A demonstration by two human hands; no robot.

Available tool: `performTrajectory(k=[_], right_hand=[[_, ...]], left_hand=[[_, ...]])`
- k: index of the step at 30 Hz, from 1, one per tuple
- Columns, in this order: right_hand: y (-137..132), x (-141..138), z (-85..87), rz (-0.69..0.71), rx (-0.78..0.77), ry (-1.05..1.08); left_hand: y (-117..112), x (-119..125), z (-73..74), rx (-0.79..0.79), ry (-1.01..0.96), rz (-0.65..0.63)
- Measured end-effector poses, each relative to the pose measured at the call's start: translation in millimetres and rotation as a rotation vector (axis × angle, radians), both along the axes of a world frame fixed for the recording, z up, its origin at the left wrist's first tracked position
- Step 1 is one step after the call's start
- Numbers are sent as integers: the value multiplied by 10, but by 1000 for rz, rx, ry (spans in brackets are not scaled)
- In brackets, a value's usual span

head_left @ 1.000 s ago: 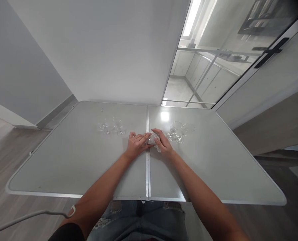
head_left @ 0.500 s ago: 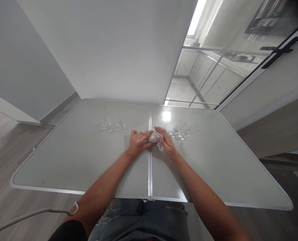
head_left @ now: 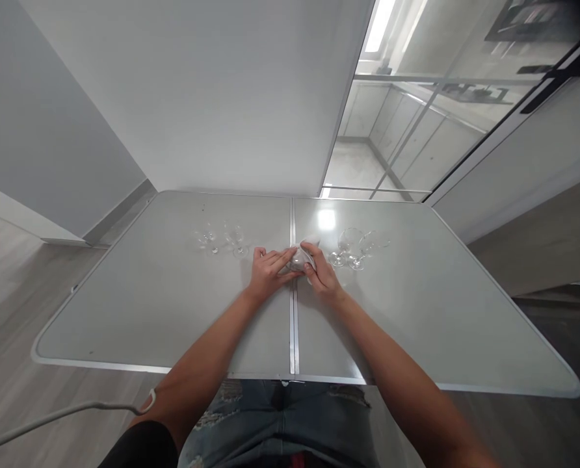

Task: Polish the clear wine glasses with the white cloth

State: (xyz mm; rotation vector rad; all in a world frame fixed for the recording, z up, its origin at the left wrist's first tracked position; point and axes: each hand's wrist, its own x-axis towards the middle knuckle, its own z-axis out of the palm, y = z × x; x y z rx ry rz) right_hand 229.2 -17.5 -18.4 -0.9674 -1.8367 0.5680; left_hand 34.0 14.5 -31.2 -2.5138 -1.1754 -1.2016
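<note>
A clear wine glass point(head_left: 298, 260) is held between my two hands over the table's centre seam, tilted on its side. My left hand point(head_left: 268, 274) grips it from the left, thumb below and fingers along the top. From the right, my right hand point(head_left: 325, 278) presses a thin white cloth point(head_left: 311, 261) against the glass, its fingers curled around the bowl. Much of the cloth and the glass's stem is hidden by my fingers.
Two clear stemmed glasses, one of them this glass point(head_left: 240, 249), stand left of my hands on the pale table point(head_left: 138, 305). More stemmed glasses point(head_left: 355, 261) stand close to my right hand. A wall and a glass-paned door rise behind the table.
My right hand has shifted the cloth slightly around the glass, and less of it hangs below my fingers. My left hand keeps its hold. The view has tilted a little.
</note>
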Motion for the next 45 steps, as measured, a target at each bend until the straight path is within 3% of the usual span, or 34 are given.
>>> performTrajectory(k=[3,7,9,14,17,22,25,28,31,36,40,45], right_hand=[[16,2,28,-89,23,-43],[25,-1,100,-81,-119,73],[16,-8,141,-65,-198,246],[-27,-69,191,-169,-323,916],[-60,-146,186,-142,-404,1106],[-142,-254,235,90,-493,1078],[-170,-231,271,228,-506,1027],[-170,-178,245,299,-490,908],[-164,-165,179,254,-431,729],[-167,-207,126,253,-472,662],[-155,-215,140,208,-506,703],[-132,-187,212,-79,-302,797]], left_hand=[[-10,-27,21,12,50,-1],[-11,-48,29,46,60,-1],[-7,-41,25,57,26,21],[2,-3,40,129,-99,83],[-7,18,65,148,-213,60],[-52,47,56,-25,-305,-39],[-80,72,40,-240,-416,-145],[-109,116,39,-520,-694,-313],[-156,165,36,-798,-857,-498],[-240,210,32,-1029,-798,-656],[-238,228,83,-1115,-832,-681],[-245,247,144,-1077,-662,-578]])
